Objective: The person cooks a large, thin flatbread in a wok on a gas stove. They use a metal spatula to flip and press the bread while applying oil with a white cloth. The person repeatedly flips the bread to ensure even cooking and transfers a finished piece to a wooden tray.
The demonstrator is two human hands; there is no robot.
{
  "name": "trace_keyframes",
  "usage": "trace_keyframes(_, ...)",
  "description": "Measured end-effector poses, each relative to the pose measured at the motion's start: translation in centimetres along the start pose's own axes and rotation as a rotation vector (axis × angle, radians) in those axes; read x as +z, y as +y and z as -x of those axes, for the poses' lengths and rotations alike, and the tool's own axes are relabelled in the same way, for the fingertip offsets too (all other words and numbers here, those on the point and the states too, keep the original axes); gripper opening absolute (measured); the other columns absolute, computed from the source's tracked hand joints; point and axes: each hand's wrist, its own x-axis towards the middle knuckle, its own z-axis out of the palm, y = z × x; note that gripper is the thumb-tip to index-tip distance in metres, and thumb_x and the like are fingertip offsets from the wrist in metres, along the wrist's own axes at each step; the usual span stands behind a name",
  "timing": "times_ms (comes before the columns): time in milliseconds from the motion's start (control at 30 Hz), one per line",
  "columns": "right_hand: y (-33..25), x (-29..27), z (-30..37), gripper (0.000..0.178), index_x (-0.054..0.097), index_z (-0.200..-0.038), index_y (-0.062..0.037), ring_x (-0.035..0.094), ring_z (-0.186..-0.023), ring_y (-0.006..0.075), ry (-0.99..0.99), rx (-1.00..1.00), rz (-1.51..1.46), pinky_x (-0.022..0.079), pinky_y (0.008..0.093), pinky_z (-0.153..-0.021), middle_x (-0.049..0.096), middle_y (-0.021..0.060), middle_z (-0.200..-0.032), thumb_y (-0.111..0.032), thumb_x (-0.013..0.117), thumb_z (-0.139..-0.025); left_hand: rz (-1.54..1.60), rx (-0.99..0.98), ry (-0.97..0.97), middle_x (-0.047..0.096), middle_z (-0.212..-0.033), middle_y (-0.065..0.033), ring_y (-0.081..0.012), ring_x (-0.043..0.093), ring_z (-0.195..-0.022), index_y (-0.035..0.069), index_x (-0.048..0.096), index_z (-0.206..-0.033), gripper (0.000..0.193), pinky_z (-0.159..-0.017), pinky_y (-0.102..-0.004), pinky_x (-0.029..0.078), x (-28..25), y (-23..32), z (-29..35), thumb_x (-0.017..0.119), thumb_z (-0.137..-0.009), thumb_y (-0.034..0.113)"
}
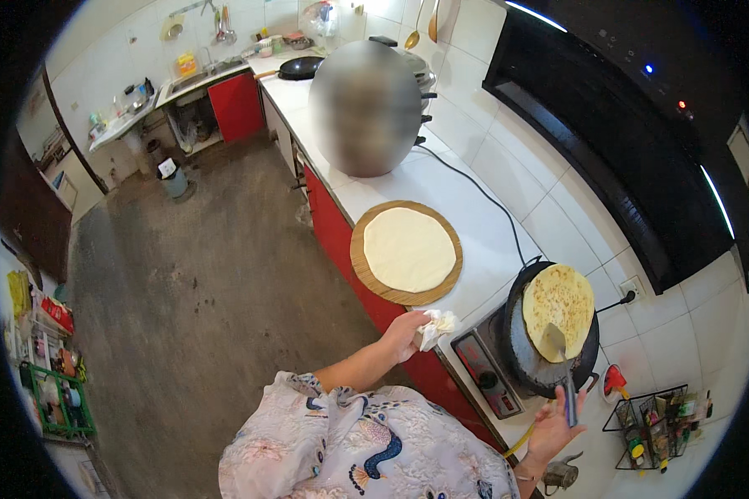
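Observation:
My left hand [405,334] is closed on a crumpled white cloth [437,326] at the counter's front edge, just left of the small stove [487,370]. My right hand [553,424] grips the handle of a metal spatula [562,366]. Its blade rests on a browned flatbread [558,303] in a dark round pan [528,366] on the stove. Beyond my left hand, a pale raw dough disc [408,248] lies on a round wooden board [366,270].
The white counter [441,183] has red cabinet fronts [341,241] below it. A black cable [483,200] runs to the stove. A large blurred shape [366,108] and a black pan [300,68] sit farther back. A wire rack of bottles [653,424] stands at lower right, with a dark hood [624,125] above.

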Motion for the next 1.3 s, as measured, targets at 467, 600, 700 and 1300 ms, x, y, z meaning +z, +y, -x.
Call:
trace_keyframes(467,0.5,-1.9,0.0,0.035,0.054,-0.107,0.0008,0.040,-0.047,0.0059,0.320,-0.248,0.843,0.033,0.0207,-0.043,0.049,0.0023,-0.059,-0.030,0.044,-0.095,0.037,-0.053,0.039,0.061,-0.093,-0.0118,-0.0220,0.061,-0.075,0.000,0.050,-0.107,0.022,-0.057,-0.0356,0.049,-1.6,1.8,-0.6,0.043,-0.089,0.012)
trace_keyframes(600,0.6,-2.1,1.9,0.034,0.054,-0.105,0.0005,0.042,-0.046,0.0065,0.278,-0.227,0.899,0.037,0.0200,-0.044,0.051,0.0037,-0.063,-0.030,0.044,-0.095,0.060,-0.052,0.046,0.060,-0.096,-0.0124,-0.0220,0.061,-0.079,0.000,0.049,-0.105,0.021,-0.061,-0.0347,0.050,-2.2,1.8,-1.3,0.044,-0.089,0.013)
trace_keyframes(700,0.9,-1.0,2.4,0.033,0.054,-0.104,0.0005,0.043,-0.047,0.0063,0.237,-0.193,0.956,0.036,0.0201,-0.043,0.050,0.0032,-0.062,-0.030,0.043,-0.096,0.061,-0.062,0.004,0.059,-0.100,-0.0122,-0.0229,0.062,-0.087,-0.001,0.049,-0.105,0.021,-0.072,-0.0349,0.052,-2.4,1.9,-1.5,0.046,-0.088,0.012)
trace_keyframes(1300,3.6,1.0,2.6,0.036,0.057,-0.095,-0.0005,0.038,-0.045,0.0061,0.255,-0.373,1.138,0.031,0.0201,-0.042,0.040,-0.0006,-0.053,-0.030,0.038,-0.097,0.011,-0.054,0.031,0.061,-0.100,-0.0098,-0.0199,0.063,-0.083,0.003,0.051,-0.109,0.023,-0.067,-0.0331,0.053,-6.5,6.8,0.3,0.043,-0.090,0.013)
